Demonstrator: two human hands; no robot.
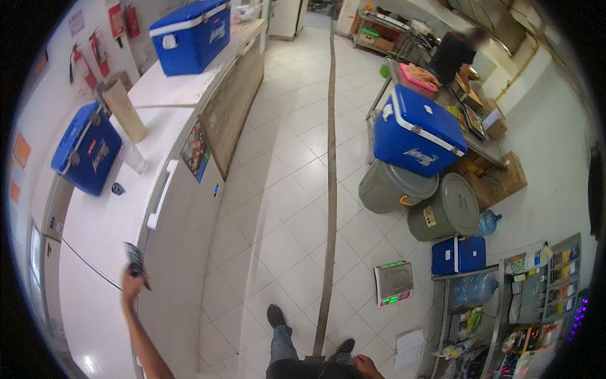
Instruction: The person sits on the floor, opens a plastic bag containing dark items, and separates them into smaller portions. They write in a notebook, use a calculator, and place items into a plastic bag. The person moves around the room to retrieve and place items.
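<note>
My left hand (131,284) is raised over the front edge of a white chest freezer (107,221) and grips a small dark flat object (134,258), its exact kind unclear. My right hand (367,364) hangs low by my thigh at the bottom edge; its fingers look loosely curled and nothing is seen in it. On the freezer lid stand a clear plastic cup (134,158), a tall beige carton (124,110) and a small dark cap (118,188). A blue cooler (85,148) sits at the lid's far left.
Another blue cooler (189,35) tops the far counter. Across the tiled aisle: a blue cooler (416,132) on a grey bin (394,186), a second grey bin (445,211), a small blue cooler (459,254), a floor scale (394,282), shelves (543,278). A person (454,54) stands far back.
</note>
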